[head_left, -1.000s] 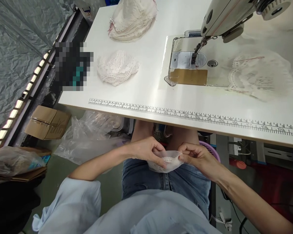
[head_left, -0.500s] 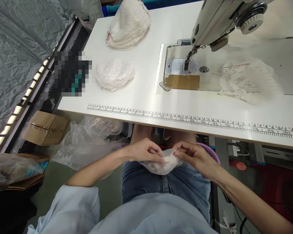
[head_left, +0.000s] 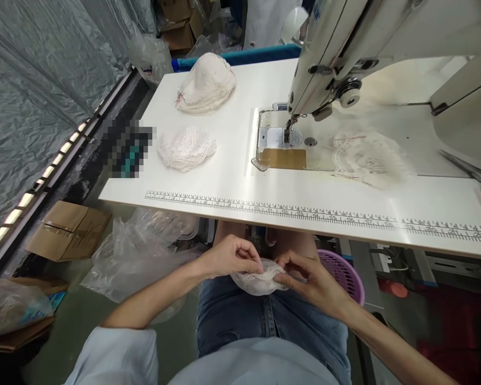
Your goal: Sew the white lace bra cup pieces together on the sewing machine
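Over my lap, just below the table edge, I hold a white lace fabric piece [head_left: 260,283] with a sheer rim. My left hand [head_left: 236,256] pinches its upper left part between thumb and fingers. On the right side, my right hand [head_left: 300,272] grips the edge, thumb in front and fingers partly behind it. A similar white lace piece [head_left: 187,149] lies on the left of the table. Behind that rests a stack of cream cup-shaped fabric [head_left: 206,84]. Another lace piece [head_left: 369,155] with red thread lies right of the sewing machine's needle.
The sewing machine [head_left: 320,69] stands on the white table [head_left: 208,187], which has a printed ruler along its front. Scissors [head_left: 471,168] lie at the far right. Below are a purple basket [head_left: 356,283], clear plastic bags [head_left: 144,251] and a cardboard box [head_left: 66,230].
My view has tilted up and turned right, bringing the scissors and more of the machine into sight. Both hands still hold the lace piece, whose lace side now shows more.
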Demonstrator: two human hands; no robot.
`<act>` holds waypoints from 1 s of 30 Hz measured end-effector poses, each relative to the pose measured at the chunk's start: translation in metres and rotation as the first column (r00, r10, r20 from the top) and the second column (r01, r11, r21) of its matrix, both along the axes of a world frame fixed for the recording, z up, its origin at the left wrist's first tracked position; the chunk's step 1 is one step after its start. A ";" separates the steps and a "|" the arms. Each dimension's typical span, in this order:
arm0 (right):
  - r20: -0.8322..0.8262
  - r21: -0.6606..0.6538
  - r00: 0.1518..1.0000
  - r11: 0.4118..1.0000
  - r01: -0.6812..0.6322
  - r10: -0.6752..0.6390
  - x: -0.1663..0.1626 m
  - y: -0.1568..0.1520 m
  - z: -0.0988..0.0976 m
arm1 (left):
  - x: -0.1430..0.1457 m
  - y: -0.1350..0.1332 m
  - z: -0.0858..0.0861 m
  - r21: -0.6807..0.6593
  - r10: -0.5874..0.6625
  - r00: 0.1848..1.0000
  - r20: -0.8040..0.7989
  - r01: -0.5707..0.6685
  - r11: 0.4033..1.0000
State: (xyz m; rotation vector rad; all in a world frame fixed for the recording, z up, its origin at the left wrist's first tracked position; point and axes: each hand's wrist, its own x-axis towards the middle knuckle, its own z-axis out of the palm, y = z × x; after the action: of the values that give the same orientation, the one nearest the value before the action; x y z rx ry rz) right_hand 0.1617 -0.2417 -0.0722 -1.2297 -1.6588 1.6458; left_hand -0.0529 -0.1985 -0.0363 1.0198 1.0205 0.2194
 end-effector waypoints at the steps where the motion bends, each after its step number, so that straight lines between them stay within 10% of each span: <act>1: 0.027 0.023 0.999 1.000 0.021 -0.021 0.000 0.001 0.002 | 0.001 0.001 0.003 0.012 0.007 1.000 -0.010 -0.007 1.000; 12: -0.079 0.223 0.938 0.911 0.346 -0.337 -0.007 0.024 0.048 | -0.003 0.030 0.048 0.382 0.022 0.997 -0.069 0.006 0.924; 17: -0.256 0.099 0.853 0.866 0.490 -0.454 -0.008 0.030 0.054 | -0.027 0.066 0.078 0.478 0.129 0.981 -0.142 -0.046 0.877; 21: -0.417 -0.136 0.710 0.811 0.569 -0.568 -0.004 0.044 0.062 | -0.056 0.124 0.110 0.729 0.334 0.914 -0.232 -0.064 0.682; 26: -0.414 -0.144 0.764 0.864 0.483 -0.496 0.012 0.063 0.070 | -0.050 0.153 0.126 0.864 0.616 0.607 -0.502 0.369 0.341; 28: -0.390 -0.108 0.835 0.920 0.378 -0.389 0.020 0.069 0.073 | -0.027 0.135 0.123 0.879 0.581 0.664 -0.471 0.411 0.242; 30: -0.328 -0.062 0.899 0.956 0.285 -0.290 0.028 0.073 0.078 | 0.001 0.110 0.116 0.864 0.225 0.866 -0.447 0.353 0.359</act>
State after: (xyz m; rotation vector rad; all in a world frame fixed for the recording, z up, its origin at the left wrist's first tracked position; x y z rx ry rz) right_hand 0.1899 -0.1691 0.0055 -1.0699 -1.1991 1.5762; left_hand -0.0519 -0.0882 0.0800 2.3139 1.3386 0.5351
